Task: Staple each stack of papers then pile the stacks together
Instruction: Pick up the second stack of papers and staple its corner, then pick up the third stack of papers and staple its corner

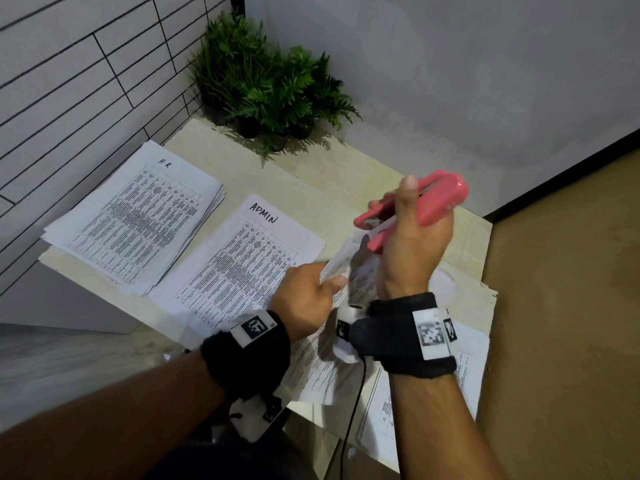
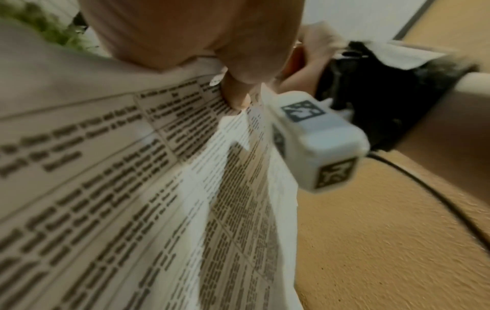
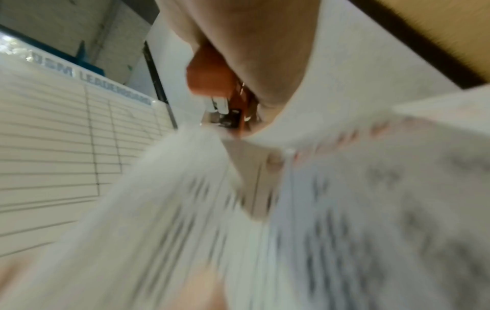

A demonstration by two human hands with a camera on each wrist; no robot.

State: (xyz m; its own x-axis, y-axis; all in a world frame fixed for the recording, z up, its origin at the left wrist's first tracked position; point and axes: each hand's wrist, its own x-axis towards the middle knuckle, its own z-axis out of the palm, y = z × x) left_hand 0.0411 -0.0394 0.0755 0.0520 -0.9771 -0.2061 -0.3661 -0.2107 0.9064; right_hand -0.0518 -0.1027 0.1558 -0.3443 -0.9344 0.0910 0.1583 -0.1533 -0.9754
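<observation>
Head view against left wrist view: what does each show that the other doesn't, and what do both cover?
Only the head view shows the pink stapler gripped in the right hand, its mouth at the corner of the lifted stack, plus the H-R stack, the ADMIN stack and the potted plants on the table.

Only the left wrist view shows the printed table text close up and the left thumb pressed on the sheets.

Both show the left hand pinching that stack and the right wrist's camera strap.

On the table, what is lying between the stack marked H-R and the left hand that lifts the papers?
The ADMIN stack lies flat between the H-R stack and the left hand; the head view shows this.
</observation>
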